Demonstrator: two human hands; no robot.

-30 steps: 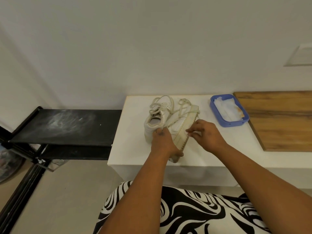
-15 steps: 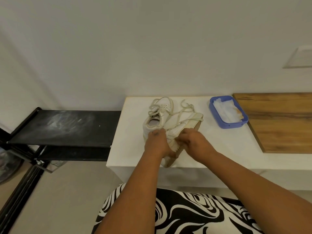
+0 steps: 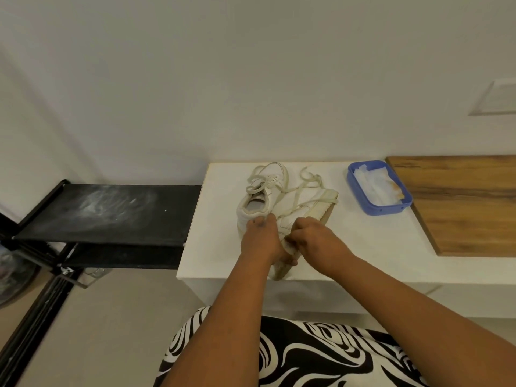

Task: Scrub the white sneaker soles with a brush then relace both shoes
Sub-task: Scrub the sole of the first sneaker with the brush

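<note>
We hold the tipped white lace-up sneaker (image 3: pixel 303 210) on the white surface (image 3: pixel 217 219), our left hand (image 3: pixel 261 238) and right hand (image 3: pixel 314 243) both curled tight round its near heel end, its long body pointing away to the right.

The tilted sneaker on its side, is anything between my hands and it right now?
Nothing visible is. Both the left hand and the right hand already grip the tilted sneaker at its heel end. The other sneaker stands just to its left, not between.
</note>
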